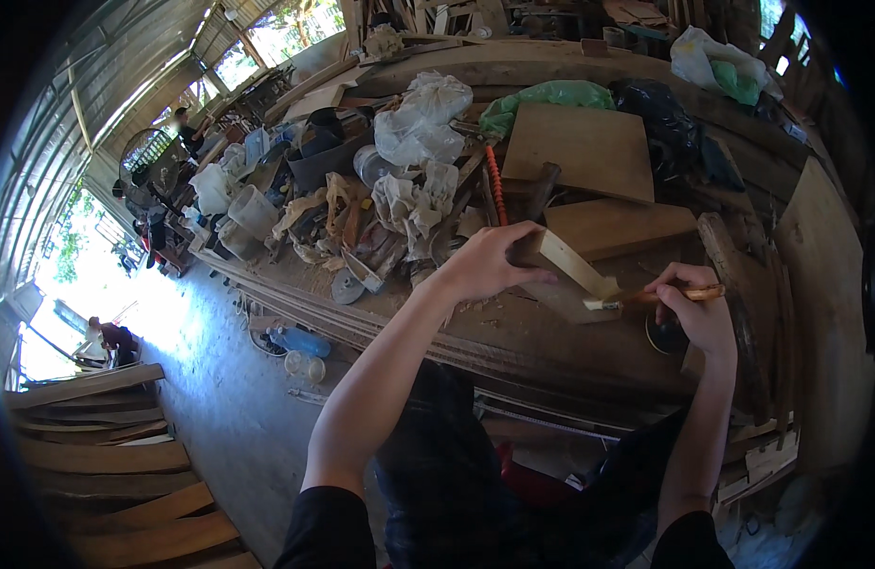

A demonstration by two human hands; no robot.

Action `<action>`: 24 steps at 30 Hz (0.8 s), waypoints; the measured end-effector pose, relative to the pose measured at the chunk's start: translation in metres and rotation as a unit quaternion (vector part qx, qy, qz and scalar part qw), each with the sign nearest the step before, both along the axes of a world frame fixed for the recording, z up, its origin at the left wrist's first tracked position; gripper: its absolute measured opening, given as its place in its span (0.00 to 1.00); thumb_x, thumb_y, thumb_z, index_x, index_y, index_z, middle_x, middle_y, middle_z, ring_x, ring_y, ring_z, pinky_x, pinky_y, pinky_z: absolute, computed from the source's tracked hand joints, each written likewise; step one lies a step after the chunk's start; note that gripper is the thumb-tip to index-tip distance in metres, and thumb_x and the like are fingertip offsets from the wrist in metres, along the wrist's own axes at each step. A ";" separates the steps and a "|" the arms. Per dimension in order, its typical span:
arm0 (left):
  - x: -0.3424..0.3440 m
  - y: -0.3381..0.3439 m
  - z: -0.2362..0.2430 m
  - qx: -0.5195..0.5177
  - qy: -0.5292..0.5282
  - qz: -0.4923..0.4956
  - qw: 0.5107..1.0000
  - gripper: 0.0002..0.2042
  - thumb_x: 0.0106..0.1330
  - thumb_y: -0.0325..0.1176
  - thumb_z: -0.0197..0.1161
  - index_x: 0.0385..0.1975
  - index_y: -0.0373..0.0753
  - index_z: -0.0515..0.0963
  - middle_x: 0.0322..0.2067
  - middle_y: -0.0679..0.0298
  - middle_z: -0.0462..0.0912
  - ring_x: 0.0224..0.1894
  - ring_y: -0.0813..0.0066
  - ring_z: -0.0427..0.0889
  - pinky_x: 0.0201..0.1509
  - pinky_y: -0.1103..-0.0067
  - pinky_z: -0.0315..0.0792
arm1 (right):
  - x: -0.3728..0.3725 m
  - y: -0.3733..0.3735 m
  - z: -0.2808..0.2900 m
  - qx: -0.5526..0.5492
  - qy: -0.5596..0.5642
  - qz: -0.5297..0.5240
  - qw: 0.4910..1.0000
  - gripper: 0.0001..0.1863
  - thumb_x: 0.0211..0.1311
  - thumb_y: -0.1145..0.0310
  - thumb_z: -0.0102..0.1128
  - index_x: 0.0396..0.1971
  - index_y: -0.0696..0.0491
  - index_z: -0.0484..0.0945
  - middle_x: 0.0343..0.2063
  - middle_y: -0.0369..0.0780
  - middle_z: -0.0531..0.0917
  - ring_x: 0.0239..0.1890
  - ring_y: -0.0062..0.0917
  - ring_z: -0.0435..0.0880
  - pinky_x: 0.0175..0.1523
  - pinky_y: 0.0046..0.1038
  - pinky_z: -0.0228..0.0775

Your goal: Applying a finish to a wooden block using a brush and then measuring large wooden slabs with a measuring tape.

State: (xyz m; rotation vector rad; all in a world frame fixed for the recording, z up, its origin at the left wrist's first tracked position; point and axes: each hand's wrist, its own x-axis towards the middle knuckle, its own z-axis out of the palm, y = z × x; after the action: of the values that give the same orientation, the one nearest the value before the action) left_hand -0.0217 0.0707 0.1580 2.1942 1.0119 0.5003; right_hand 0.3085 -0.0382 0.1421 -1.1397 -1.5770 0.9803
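A pale, squared piece of wood [572,263] is gripped at its left end by my left hand [494,260], fingers over the top and thumb along the near side. In my right hand [689,302] is a small brush [710,293] with an orange-brown handle, pinched between thumb and fingers. The brush's light tip lies against the right end of the wood, or very close to it. Partly under my right hand stands a dark round container [665,335]; what it holds cannot be made out.
Behind my hands lie flat wooden boards [578,152], an orange spiral rod [496,185] and a green plastic bag [551,100]. Plastic bags, rags [419,204] and tubs [255,211] crowd the bench's left. A tall board [817,313] leans at right. Other people [115,341] are far left.
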 end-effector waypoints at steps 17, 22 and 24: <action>0.031 -0.028 0.014 0.132 -0.006 -0.006 0.991 0.34 0.58 0.47 0.80 0.60 0.38 0.74 0.53 0.52 0.84 0.58 0.55 0.84 0.62 0.67 0.77 | -0.028 -0.012 0.013 0.091 0.125 -0.035 0.987 0.14 0.76 0.63 0.60 0.44 0.59 0.86 0.26 0.38 0.86 0.24 0.16 0.83 0.28 0.16 0.68; 0.026 -0.023 0.012 0.160 -0.031 -0.024 0.986 0.30 0.54 0.44 0.82 0.53 0.36 0.80 0.47 0.52 0.88 0.52 0.56 0.88 0.58 0.69 0.80 | -0.036 -0.019 0.018 0.144 0.115 -0.019 0.983 0.10 0.73 0.68 0.64 0.46 0.58 0.86 0.32 0.39 0.88 0.28 0.17 0.85 0.29 0.17 0.69; 0.020 -0.019 0.014 0.076 -0.020 -0.043 0.996 0.29 0.55 0.43 0.81 0.54 0.35 0.80 0.45 0.51 0.88 0.52 0.55 0.88 0.58 0.69 0.80 | -0.036 -0.021 0.019 0.138 0.095 -0.028 0.985 0.09 0.72 0.69 0.65 0.46 0.58 0.86 0.33 0.38 0.88 0.28 0.16 0.85 0.30 0.17 0.70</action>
State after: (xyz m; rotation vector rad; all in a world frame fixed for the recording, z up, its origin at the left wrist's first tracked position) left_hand -0.0021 0.0517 0.1717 2.3412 0.8808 0.5957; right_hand 0.2725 -0.0592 0.1607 -0.8677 -1.4660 0.7796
